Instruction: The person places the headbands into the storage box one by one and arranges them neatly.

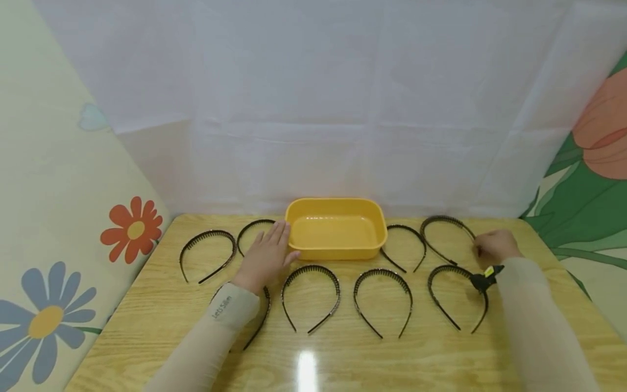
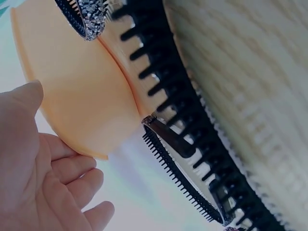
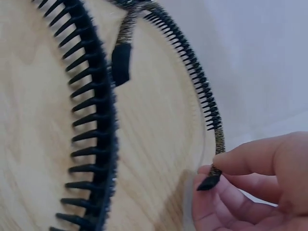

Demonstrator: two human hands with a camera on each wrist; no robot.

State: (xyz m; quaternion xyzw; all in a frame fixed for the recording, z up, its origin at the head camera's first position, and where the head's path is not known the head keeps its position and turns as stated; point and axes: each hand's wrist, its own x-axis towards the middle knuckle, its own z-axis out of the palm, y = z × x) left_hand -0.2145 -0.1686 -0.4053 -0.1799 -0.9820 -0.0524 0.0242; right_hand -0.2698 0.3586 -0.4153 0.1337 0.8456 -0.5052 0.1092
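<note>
My left hand [image 1: 264, 256] lies at the left end of a yellow plastic basin [image 1: 338, 254], its fingers extended along the rim. In the left wrist view, the thumb and fingertips touch the edge of the basin [image 2: 82, 96]. At the back right, my right hand [image 1: 498, 245] pinches one end of a black toothed headband [image 1: 443, 219]. The right wrist view shows thumb and fingers around the tip of that headband [image 3: 201, 91], just above its black end cap. Another headband [image 1: 448, 268] lies in front of it, partly hidden by a black wrist device [image 1: 485, 279].
Several more black headbands lie on the wooden table [image 1: 362, 365], including one at the far left [image 1: 208, 233] and two in the front middle, one a headband [image 1: 311, 268]. One headband [image 1: 266, 310] is partly covered by my left forearm. A white cloth [image 1: 294, 109] hangs behind.
</note>
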